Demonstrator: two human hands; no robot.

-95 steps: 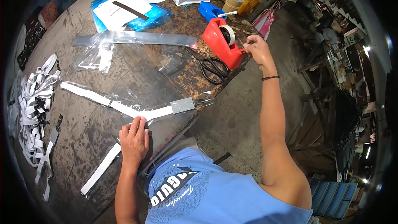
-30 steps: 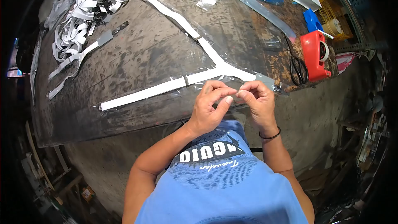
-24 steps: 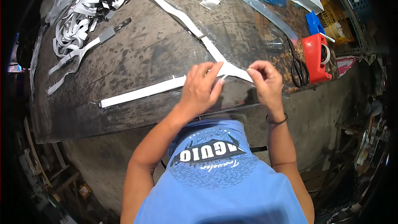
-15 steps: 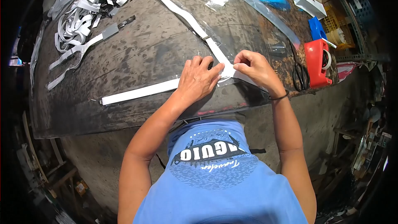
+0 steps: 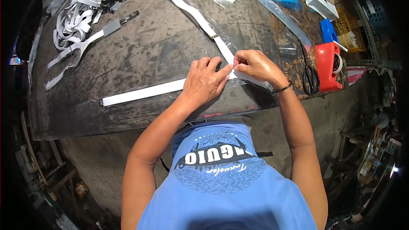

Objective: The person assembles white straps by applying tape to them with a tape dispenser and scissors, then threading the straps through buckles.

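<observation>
A long white strap point(image 5: 147, 92) lies along the near part of the dark table. Another white strap point(image 5: 187, 10), with a small metal piece on it and clear plastic about it, runs from the upper middle down to my hands. My left hand point(image 5: 203, 78) rests over the straps where they meet, fingers bent and fingertips pressed down. My right hand point(image 5: 255, 66) is pinched at that same junction, its fingertips touching or nearly touching my left index finger. What the pinch holds is too small to make out.
Upper left on the table point(image 5: 140, 51) lies a heap of white straps point(image 5: 81, 15), with a separate strap with a grey piece point(image 5: 111, 27) beside it. At the right are black scissors point(image 5: 310, 79), a red tape dispenser point(image 5: 327, 68), a blue item point(image 5: 328, 30) and a white box point(image 5: 320, 2).
My right hand has moved slightly left, closer to my left index finger, and its fingertips have drawn together. The view has shifted slightly.
</observation>
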